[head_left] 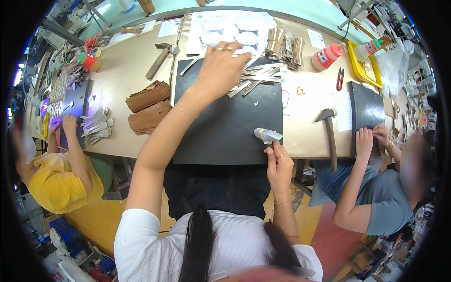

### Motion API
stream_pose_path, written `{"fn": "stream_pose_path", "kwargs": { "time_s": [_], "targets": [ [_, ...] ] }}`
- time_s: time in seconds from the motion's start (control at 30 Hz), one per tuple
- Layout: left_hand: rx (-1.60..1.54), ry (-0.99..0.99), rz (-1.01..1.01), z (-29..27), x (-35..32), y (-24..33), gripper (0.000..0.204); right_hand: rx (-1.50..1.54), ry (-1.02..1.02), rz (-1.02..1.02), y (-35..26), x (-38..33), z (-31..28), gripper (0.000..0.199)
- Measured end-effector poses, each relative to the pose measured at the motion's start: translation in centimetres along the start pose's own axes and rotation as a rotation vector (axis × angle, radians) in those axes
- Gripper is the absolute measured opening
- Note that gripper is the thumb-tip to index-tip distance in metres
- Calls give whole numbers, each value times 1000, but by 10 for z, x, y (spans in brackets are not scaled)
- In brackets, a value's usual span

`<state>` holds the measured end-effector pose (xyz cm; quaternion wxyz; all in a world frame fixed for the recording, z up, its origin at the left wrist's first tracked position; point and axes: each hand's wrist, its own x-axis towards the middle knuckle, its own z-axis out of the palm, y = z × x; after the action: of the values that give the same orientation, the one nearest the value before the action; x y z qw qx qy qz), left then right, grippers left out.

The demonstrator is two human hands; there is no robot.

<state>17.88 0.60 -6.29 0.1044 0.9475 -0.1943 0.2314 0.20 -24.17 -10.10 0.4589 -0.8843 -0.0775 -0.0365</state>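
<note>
A yellow tray at the upper right of the frame is seen with a white bottle lying in it. Pale, flat strips, fanned at the upper centre on the black mat of the counter, are touched by the left hand, fingers curled. A small hammer, grey-headed, is gripped by the closed right hand at the mat's lower right.

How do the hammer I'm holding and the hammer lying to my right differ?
The held hammer is gripped in the right hand, its head on the black mat. The other hammer lies untouched on the tan table, darker-headed, its whole handle showing. Both have metal heads.
</note>
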Motion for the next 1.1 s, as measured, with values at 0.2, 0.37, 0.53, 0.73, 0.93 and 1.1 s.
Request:
{"fn": "stream_pose_path", "kwargs": {
  "time_s": [0.2, 0.37, 0.53, 0.73, 0.93, 1.1],
  "targets": [
    [-234, -196, -229, -12, -35, -24, 23, -23, -30, -4, -1, 4, 2, 33],
    [-336, -107, -69, 35, 27, -6, 23, -46, -17, -24, -2, 4, 4, 33],
    [-334, -272, -156, 89, 94, 18, 25, -37, 7, -28, -1, 3, 4, 32],
    [-289, -352, -179, 113, 117, 28, 17, 11, 23, -51, 4, 7, 5, 38],
    [-308, -386, -278, 70, 94, -2, 17, -35, -36, -45, 5, 9, 2, 36],
    [-240, -344, -205, 55, 72, 1, 23, -69, -56, -31, 1, 10, 0, 35]
  ]
}}
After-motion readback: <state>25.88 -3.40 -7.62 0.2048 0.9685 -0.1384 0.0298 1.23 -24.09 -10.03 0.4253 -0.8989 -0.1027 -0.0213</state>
